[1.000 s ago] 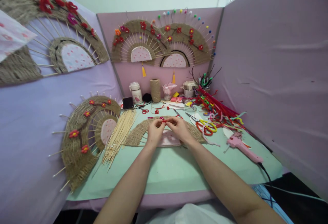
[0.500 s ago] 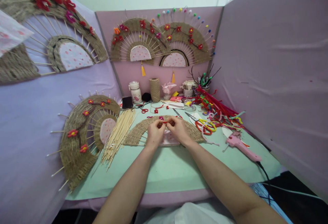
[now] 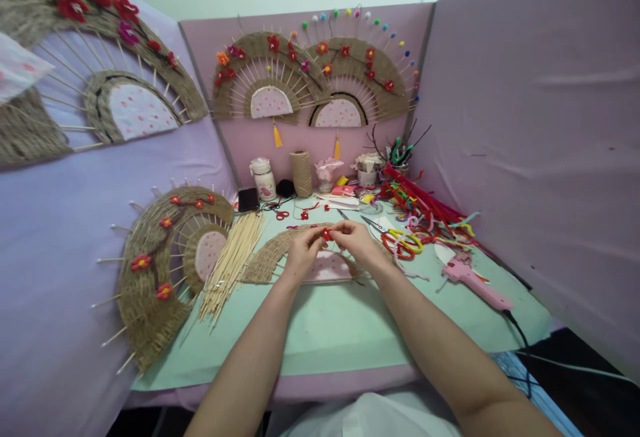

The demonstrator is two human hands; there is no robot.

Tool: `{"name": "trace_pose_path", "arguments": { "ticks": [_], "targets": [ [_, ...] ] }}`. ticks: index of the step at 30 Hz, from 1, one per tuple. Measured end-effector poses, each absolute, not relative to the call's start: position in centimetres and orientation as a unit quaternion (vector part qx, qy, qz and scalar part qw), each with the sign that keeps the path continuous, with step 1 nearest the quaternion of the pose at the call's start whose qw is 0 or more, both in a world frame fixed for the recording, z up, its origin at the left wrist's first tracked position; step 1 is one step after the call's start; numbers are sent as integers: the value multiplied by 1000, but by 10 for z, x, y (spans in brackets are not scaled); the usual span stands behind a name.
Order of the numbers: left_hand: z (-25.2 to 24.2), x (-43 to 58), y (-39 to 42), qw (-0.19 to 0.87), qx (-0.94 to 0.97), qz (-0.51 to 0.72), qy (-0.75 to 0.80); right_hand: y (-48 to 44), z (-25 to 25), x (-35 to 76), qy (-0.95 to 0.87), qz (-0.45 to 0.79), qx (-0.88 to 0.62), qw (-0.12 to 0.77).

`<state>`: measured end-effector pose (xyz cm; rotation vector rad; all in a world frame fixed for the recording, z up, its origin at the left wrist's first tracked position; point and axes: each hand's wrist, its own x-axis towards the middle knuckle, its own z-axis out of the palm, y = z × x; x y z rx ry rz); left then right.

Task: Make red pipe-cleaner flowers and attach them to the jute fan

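My left hand (image 3: 303, 255) and my right hand (image 3: 356, 242) meet over the middle of the green table (image 3: 340, 330). Both pinch a small red pipe-cleaner flower (image 3: 327, 233) between their fingertips. Just below the hands lies a half-round woven jute fan (image 3: 267, 257) with a pink dotted centre (image 3: 326, 269), partly hidden by my fingers.
A bundle of bamboo sticks (image 3: 233, 263) lies left of the fan. Scissors (image 3: 397, 240), coloured pipe cleaners (image 3: 425, 213) and a pink glue gun (image 3: 473, 280) sit to the right. A twine spool (image 3: 301, 173) and jars stand at the back. Finished fans (image 3: 165, 263) lean on the purple walls.
Both hands have lifted slightly and moved away from me, still pinching the red flower. The view has tilted a little downward.
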<state>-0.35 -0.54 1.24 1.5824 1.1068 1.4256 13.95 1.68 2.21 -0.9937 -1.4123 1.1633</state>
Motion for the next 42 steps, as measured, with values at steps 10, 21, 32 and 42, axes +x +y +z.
{"name": "trace_pose_path", "arguments": {
  "ticks": [10,21,32,42],
  "targets": [
    [11,-6,-5,278,633,562,455,18,20,139,-628,439,-377,520],
    [10,-8,-4,293,635,546,461,8,29,145,-768,244,-298,511],
    [3,0,-2,428,523,598,431,12,26,146,-831,130,-283,462],
    [-1,-4,4,539,475,617,321,1,37,148,-776,206,-269,532]
  ]
}}
